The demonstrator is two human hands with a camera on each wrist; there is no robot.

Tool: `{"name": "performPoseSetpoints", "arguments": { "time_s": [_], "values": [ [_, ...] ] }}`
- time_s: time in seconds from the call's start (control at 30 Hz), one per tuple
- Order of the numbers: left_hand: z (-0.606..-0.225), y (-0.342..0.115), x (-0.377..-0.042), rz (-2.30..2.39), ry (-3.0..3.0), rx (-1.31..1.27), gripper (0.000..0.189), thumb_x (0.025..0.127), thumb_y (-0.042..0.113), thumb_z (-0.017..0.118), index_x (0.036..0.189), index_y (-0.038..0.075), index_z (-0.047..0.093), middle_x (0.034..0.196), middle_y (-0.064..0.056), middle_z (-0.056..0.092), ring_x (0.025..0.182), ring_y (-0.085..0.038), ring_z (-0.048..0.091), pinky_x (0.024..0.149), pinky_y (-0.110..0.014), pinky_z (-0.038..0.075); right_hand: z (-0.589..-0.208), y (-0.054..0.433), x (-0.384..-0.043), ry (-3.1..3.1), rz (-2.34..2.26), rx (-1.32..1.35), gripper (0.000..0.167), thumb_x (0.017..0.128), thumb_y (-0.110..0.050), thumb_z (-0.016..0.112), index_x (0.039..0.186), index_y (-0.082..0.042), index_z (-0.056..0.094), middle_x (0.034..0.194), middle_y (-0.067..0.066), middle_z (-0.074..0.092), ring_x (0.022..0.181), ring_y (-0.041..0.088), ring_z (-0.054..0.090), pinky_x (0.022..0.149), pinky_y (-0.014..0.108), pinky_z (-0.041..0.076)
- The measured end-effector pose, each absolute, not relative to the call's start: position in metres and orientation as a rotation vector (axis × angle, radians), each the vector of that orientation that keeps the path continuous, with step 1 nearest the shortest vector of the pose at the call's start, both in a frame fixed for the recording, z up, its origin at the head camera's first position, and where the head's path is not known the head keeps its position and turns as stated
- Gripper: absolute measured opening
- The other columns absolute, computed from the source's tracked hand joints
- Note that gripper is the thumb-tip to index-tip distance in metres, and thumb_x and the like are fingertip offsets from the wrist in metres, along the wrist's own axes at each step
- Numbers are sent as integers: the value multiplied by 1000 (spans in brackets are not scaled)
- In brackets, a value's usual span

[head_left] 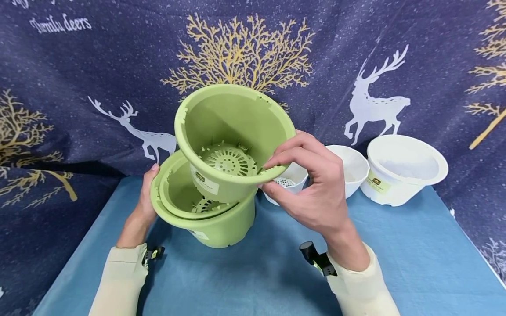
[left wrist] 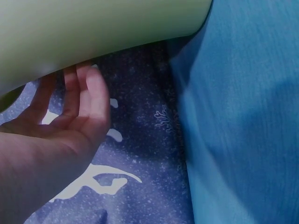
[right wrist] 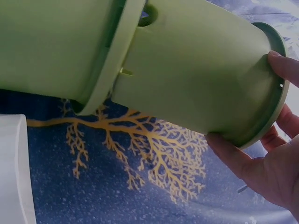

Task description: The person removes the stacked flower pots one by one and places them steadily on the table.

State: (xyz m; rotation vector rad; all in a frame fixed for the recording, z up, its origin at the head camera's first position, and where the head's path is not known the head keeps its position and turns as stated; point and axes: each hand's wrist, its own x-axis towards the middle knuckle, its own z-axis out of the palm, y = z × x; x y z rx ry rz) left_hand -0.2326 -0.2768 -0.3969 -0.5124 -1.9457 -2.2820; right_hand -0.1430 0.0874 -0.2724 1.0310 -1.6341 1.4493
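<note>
My right hand (head_left: 312, 180) pinches the near right rim of a green plastic flower pot (head_left: 237, 109), thumb outside and fingers over the edge. That pot is tilted, its slotted base showing inside and its lower end over the mouth of two nested green flower pots (head_left: 225, 228). In the right wrist view, the raised pot (right wrist: 196, 70) overlaps the rim below it. At the left side of the nested pots is my left hand (head_left: 147, 193). Its fingers (left wrist: 96, 98) lie nearly straight against the outer wall in the left wrist view.
To the right stand a white pot with a perforated base (head_left: 290, 175), partly behind my right hand, a faceted white pot (head_left: 352, 166) and a larger round white pot (head_left: 403, 171). A blue cloth (head_left: 253, 281) covers the table; a dark deer-print fabric (head_left: 336, 44) hangs behind.
</note>
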Motion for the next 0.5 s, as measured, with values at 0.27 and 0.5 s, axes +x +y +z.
{"name": "performPoseSetpoints", "arguments": {
  "time_s": [0.27,0.5],
  "values": [
    [-396,-278,-230,-2297,-1935,-536,51,116,40,32,101,17,75,82,6,74,71,-1,67,69,-19,55,-272,96,-148,-1654,1414,1014,14,77,0,85,88,3,76,91,12,68,91,22,64,83,32,55],
    [-397,-277,-231,-2313,-1907,-552,49,116,39,33,104,17,75,87,7,76,76,-1,68,73,-19,55,-272,106,-155,-1636,1458,1033,15,76,0,84,88,5,76,90,14,68,91,24,65,87,35,54]
  ]
}}
